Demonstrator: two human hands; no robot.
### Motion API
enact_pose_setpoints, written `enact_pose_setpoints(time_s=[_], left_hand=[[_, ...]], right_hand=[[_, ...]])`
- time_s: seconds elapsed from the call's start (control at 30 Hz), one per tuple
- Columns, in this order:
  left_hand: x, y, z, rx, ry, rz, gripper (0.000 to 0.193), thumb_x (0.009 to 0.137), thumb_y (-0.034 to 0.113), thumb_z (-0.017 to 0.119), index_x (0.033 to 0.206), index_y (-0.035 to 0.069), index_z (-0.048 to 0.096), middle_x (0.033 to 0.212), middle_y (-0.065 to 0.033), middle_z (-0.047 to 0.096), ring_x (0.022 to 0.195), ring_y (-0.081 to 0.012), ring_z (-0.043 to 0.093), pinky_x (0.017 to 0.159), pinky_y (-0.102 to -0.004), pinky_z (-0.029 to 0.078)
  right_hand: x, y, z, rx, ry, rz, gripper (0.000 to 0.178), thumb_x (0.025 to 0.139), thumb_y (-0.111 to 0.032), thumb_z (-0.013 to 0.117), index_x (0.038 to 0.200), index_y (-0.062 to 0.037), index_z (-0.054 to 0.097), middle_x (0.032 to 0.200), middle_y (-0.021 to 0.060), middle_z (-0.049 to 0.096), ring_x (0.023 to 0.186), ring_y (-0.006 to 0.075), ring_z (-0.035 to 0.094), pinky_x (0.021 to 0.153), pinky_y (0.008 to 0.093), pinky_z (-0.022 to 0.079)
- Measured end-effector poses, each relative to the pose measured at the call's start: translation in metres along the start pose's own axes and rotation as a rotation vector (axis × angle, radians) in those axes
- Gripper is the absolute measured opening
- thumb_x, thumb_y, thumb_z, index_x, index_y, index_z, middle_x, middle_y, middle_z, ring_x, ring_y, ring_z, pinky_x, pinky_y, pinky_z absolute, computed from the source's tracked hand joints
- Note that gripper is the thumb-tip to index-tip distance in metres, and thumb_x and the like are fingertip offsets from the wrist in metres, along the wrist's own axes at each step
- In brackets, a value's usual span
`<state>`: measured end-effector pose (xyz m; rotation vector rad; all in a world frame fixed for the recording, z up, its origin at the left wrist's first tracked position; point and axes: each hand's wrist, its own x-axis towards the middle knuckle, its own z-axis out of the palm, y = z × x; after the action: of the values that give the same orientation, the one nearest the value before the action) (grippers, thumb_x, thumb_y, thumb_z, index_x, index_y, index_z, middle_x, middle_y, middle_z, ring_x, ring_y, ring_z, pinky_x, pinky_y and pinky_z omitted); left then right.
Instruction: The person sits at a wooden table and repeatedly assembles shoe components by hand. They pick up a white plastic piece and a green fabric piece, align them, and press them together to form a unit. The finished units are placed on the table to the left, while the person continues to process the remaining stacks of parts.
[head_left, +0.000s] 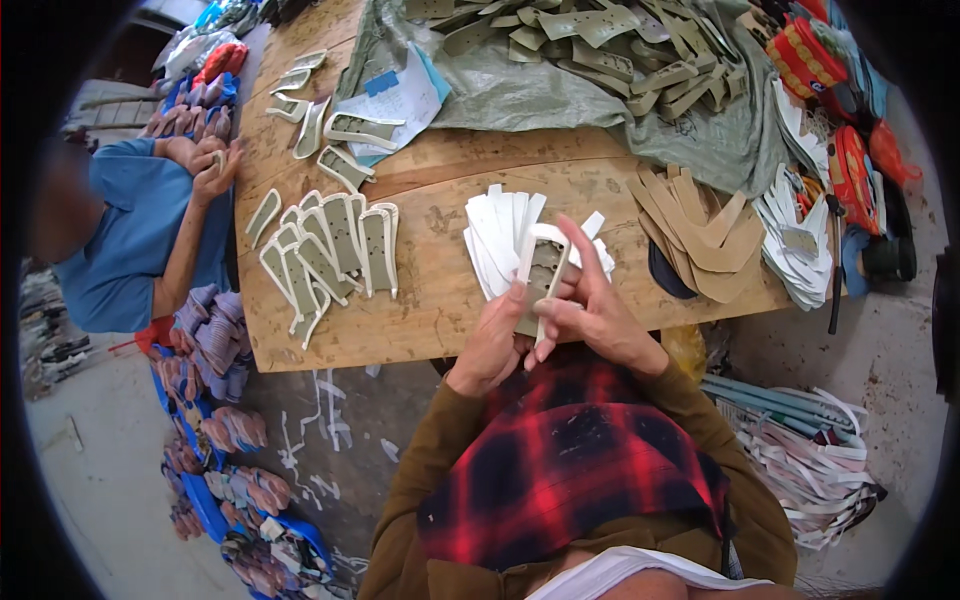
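Between my hands, above the table's near edge, is an olive insole-shaped piece (545,258) with dark holes and a white strip around its rim. My left hand (492,345) grips its lower left side. My right hand (598,312) is closed on its right edge, thumb and fingers against the white strip, index finger pointing up. Just behind it a fan of white strips (490,240) lies on the wooden table (430,335). To the left is a cluster of similar white-edged olive pieces (340,235), some overlapping.
Bare olive pieces (600,30) are heaped on a green sheet (560,115) at the back. Brown curved cutouts (715,240) and more white pieces (800,245) lie right. At left, a person in blue (140,230) handles a small piece. Bundles (235,430) line the floor.
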<state>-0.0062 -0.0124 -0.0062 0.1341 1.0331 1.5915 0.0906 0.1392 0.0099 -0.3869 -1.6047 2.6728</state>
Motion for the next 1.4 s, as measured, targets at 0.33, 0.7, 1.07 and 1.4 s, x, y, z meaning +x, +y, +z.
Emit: enact_pose_setpoints(time_s=[0.33, 0.7, 1.07, 1.4], left_hand=[[-0.025, 0.085, -0.073, 1.608, 0.914, 0.955, 0.059, 0.094, 0.045, 0.059, 0.129, -0.001, 0.053, 0.105, -0.0150, 0.059, 0.092, -0.0290, 0.059, 0.076, -0.0411, 0.048], [0.007, -0.013, -0.003, 0.548, 0.306, 0.392, 0.026, 0.097, 0.018, 0.060, 0.115, -0.001, 0.063, 0.093, -0.0060, 0.068, 0.070, -0.0127, 0.061, 0.062, -0.0226, 0.048], [0.025, 0.020, 0.019, -0.318, 0.110, 0.233, 0.028, 0.102, 0.023, 0.053, 0.117, 0.000, 0.058, 0.111, -0.0169, 0.066, 0.090, -0.0179, 0.067, 0.072, -0.0274, 0.058], [-0.001, 0.012, 0.005, -0.868, -0.079, 0.287, 0.029, 0.102, 0.022, 0.048, 0.118, -0.002, 0.053, 0.132, -0.0233, 0.054, 0.131, -0.0323, 0.047, 0.114, -0.0476, 0.040]], right_hand=[[0.018, 0.010, -0.042, -1.306, 0.151, -0.543, 0.033, 0.082, -0.019, 0.071, 0.111, -0.0047, 0.064, 0.104, 0.0117, 0.061, 0.100, 0.0313, 0.057, 0.085, 0.0410, 0.045], [0.029, -0.017, -0.040, -1.113, 0.037, -0.437, 0.012, 0.087, -0.016, 0.065, 0.092, -0.0057, 0.060, 0.080, 0.0125, 0.061, 0.073, 0.0317, 0.058, 0.070, 0.0388, 0.045], [0.085, -0.146, -0.176, -1.900, 0.577, -0.709, 0.027, 0.083, -0.009, 0.060, 0.109, -0.0038, 0.064, 0.106, 0.0085, 0.065, 0.100, 0.0252, 0.061, 0.082, 0.0375, 0.050], [0.096, -0.145, -0.234, -1.719, 0.698, -0.588, 0.015, 0.088, -0.012, 0.057, 0.100, -0.0062, 0.065, 0.095, 0.0089, 0.066, 0.089, 0.0242, 0.063, 0.075, 0.0374, 0.051]])
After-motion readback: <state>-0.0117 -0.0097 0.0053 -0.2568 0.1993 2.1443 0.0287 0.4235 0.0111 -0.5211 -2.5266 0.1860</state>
